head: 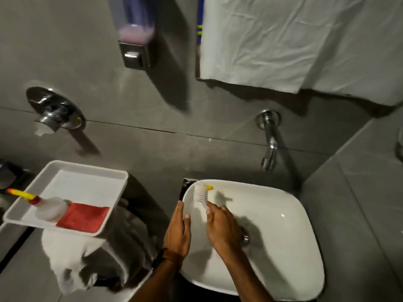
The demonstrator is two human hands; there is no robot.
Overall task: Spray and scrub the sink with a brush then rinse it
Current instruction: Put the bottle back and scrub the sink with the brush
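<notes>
From the head camera, the right hand is closed around the handle of a small white plastic scrub brush with a yellow tip. The bristles face the far left inside wall of the white, rounded, shiny sink bowl. The left hand lies open and flat on the sink's left rim, holding nothing.

The brush could slip out of wet fingers, or a hard push could splash dirty water onto the grey wall. The left hand could slide off the smooth rim.

The sink looks clean and glossy, with a metal drain partly hidden behind the right hand. The clear spray bottle with a red and yellow nozzle lies on the near left corner of a white tray, beside a red cloth
</notes>
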